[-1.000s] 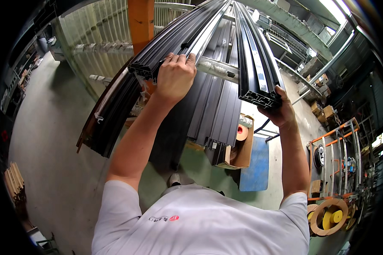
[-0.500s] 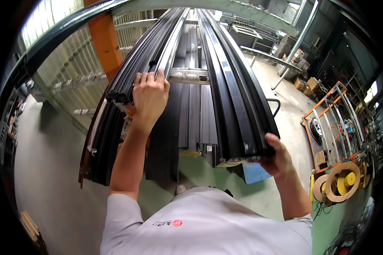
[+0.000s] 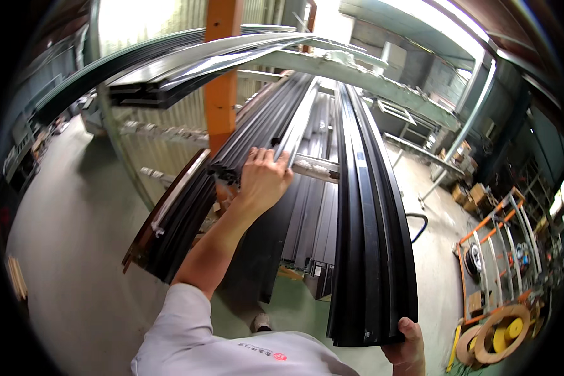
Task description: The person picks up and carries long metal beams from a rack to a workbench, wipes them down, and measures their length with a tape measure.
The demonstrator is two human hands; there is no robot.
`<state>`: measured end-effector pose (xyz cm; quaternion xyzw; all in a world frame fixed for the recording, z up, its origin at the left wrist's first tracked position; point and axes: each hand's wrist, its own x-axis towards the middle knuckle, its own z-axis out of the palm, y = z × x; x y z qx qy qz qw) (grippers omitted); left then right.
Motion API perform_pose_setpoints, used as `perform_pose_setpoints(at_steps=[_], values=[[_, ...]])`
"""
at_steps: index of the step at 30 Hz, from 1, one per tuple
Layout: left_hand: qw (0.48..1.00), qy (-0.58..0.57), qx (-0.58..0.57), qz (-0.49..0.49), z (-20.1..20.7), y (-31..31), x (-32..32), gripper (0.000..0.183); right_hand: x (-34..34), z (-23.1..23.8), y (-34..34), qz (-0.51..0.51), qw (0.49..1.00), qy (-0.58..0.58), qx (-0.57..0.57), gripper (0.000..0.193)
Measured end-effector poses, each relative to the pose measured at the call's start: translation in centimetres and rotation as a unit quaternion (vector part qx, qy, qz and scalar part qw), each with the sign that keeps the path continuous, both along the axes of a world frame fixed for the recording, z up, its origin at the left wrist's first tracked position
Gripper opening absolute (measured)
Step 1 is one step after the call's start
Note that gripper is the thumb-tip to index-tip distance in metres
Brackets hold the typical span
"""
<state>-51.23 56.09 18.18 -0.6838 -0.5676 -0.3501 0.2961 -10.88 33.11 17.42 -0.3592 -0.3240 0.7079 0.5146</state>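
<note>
The fingers of my right hand are gripping the near end of a long black profile bundle, in the lower right of the frame. My thumb presses its side edge; the other fingers are partly hidden under it. This bundle is smooth and dark, with straight ridges and grooves along its length, and one glossier band catches the light. It runs from there up to the upper centre, where it looks narrow.

The fingers of my left hand are bent and rest at the centre of the frame, touching a bright, metallic strip beside a stack of grooved black profiles. I cannot tell if they are closed around something. Between the two groups passes a rack bar, whitish and rough on its surface, and below it lie flat, dull dark profiles.

At upper left, a flat orange post stands before a ribbed, pale wall panel. At lower right are round spools, brown and yellow.
</note>
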Motion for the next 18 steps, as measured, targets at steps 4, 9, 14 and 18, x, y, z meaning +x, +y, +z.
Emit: perform_pose_setpoints(at_steps=[4,9,14,18], values=[[0.998,-0.008,0.062,0.024,1.4,-3.0,2.8,0.05,1.4,-1.2,0.1,-0.016,1.0,-0.016,0.011,0.072],[0.881,-0.27,0.006,-0.388,-3.4,-9.8,12.2,0.048,1.4,-0.6,1.4,0.096,0.995,-0.017,0.013,0.063],[0.739,-0.289,0.047,-0.607,-3.4,-15.8,17.8,0.038,1.1,-0.5,1.7,0.138,0.99,-0.018,-0.016,0.054],[0.755,-0.296,0.017,-0.585,-3.4,-15.6,17.9,0.048,1.1,-0.2,2.2,0.141,0.989,-0.024,-0.027,0.052]])
